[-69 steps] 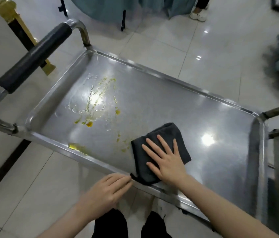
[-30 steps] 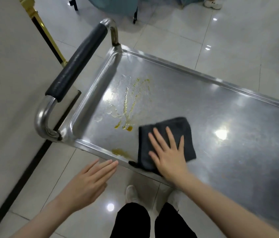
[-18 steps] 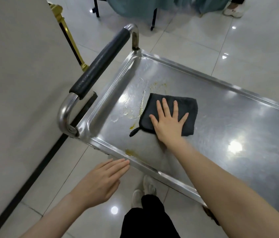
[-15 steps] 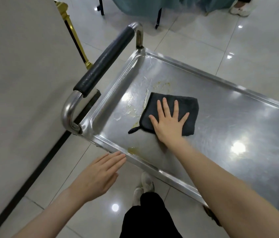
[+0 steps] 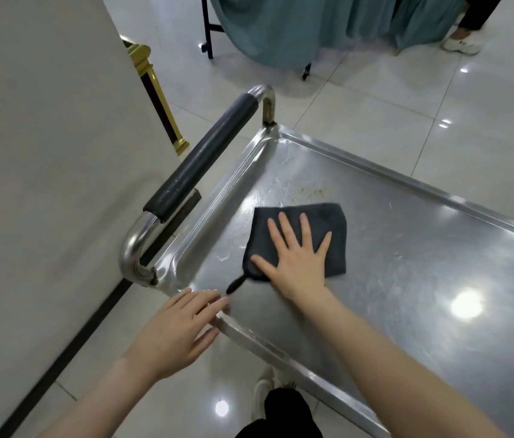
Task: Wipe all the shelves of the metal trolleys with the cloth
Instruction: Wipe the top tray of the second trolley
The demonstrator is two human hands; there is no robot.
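- Cloth: dark grey, folded to a rough square, lying flat on the top shelf near its left end. A small loop trails from the cloth's near left corner.
- Right hand: palm down on the cloth with fingers straight and spread, pressing it onto the metal and gripping nothing.
- Smear: yellowish specks and wet streaks on the shelf just beyond the cloth's far edge, toward the far left corner.
- Left hand: fingers straight and close together, holding nothing. Its fingertips reach the shelf's near rim by the left corner; whether they touch it cannot be told.
- Trolley: steel, with a raised rim. A tubular handle with a black grip stands at the left end.
- Surroundings: a pale wall just beside the handle and a glossy tiled floor. A gold post stands at the wall's edge. Teal drapes hang beyond the trolley, with a white shoe at top right.
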